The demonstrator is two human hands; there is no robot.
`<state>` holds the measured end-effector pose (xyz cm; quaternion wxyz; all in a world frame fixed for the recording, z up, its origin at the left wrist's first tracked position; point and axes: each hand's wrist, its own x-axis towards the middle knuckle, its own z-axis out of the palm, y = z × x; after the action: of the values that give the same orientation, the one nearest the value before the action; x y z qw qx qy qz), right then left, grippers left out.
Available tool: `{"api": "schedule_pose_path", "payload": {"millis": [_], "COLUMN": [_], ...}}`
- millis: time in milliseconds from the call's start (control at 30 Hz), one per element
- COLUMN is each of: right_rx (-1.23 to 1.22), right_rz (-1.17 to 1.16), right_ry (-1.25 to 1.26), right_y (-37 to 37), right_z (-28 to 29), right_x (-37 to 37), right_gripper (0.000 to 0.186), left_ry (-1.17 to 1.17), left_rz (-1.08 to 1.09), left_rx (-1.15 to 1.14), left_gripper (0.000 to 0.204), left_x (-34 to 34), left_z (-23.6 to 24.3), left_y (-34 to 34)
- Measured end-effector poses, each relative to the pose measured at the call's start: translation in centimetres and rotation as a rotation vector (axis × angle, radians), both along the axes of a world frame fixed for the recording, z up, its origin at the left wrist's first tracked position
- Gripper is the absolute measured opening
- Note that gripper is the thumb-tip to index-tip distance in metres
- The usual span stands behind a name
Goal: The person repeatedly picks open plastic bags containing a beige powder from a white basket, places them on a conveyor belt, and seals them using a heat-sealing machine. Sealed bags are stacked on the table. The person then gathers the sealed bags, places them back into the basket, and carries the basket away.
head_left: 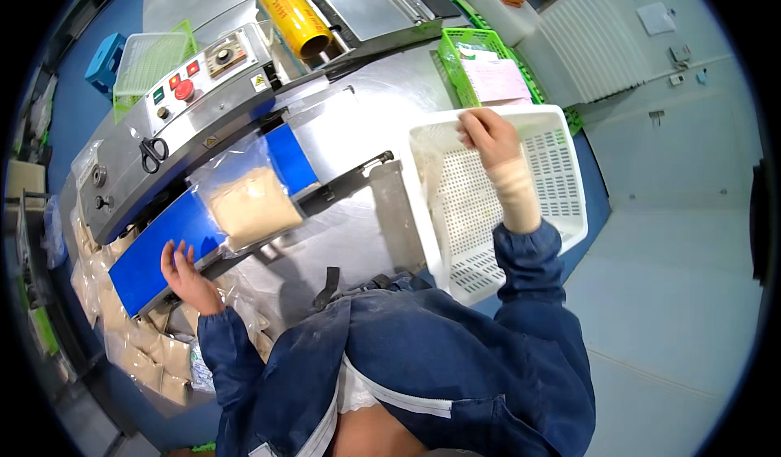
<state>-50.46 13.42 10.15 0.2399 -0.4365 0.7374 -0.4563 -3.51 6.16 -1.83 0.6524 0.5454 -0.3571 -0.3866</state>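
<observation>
My left hand (187, 270) is open, fingers slightly curled, over the near edge of the blue conveyor belt (154, 262). On that belt, to its upper right, lies a clear bag of beige powder (252, 205) with its top flattened toward the machine. My right hand (488, 140), fingers closed, is over the upper part of a white perforated basket (545, 172); translucent plastic (435, 189) hangs below it inside the basket's left side, and what the fingers hold is unclear.
Black scissors (154, 152) rest on the steel sealer (187, 128). A yellow film roll (293, 14) is behind. Several powder bags (146, 355) are piled lower left. A green crate with papers (464, 75) stands behind the basket; another green basket (150, 71) is upper left.
</observation>
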Motion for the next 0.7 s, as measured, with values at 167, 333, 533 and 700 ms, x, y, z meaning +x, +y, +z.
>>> {"api": "schedule_pose_path", "payload": {"millis": [167,333,533,700], "right_rx": [0.327,0.465,0.265,0.120], "right_rz": [-0.029,0.336,0.305,0.025], "right_ry": [0.128,-0.007,0.364,0.521], "right_y": [12.5,20.0,21.2,21.5], "right_z": [-5.0,-7.9,-7.4,-10.4], "right_x": [-0.8,4.5,9.2,8.6], "right_gripper": [0.023,0.048,0.070,0.020], "left_ry": [0.050,0.030,-0.009,-0.041], "left_rz": [-0.108,-0.321,-0.577,-0.787], "left_rx": [0.060,0.019,0.028,-0.015], "left_gripper": [0.023,0.022,0.019,0.017], "left_x": [-0.4,-4.3,-11.3,-16.2], "left_z": [0.5,1.9,4.0,4.9], "left_y": [4.1,5.9,8.1,9.6]}}
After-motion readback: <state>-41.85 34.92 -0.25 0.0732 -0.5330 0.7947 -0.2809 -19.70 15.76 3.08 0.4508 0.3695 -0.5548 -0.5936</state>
